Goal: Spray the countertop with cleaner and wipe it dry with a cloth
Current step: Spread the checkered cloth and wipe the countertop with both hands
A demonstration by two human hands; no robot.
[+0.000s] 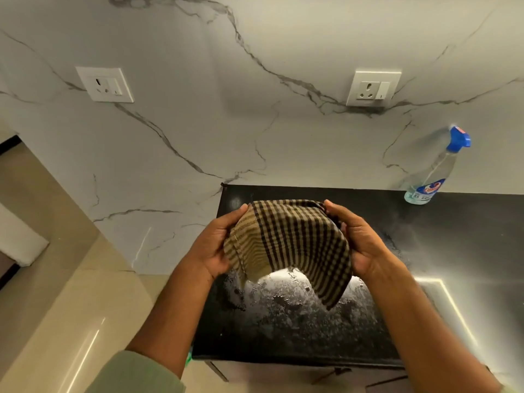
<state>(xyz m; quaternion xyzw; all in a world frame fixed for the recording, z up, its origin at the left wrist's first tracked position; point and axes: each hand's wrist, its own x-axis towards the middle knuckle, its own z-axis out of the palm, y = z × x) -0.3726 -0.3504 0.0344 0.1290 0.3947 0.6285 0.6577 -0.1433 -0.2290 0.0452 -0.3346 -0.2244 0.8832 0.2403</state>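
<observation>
Two hands, left hand (214,245) and right hand (358,242), grasp the checked cloth (286,245) by its sides, above the wet black countertop (312,321). Spraying looks done; wiping comes next, which needs the cloth pressed flat onto the droplets. Bottle (433,171) stands upright far right by the wall, label unreadable.

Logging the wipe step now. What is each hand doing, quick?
Left hand: closed on the left edge of the checked cloth, held above the wet countertop.
Right hand: closed on the cloth's right edge.
</observation>
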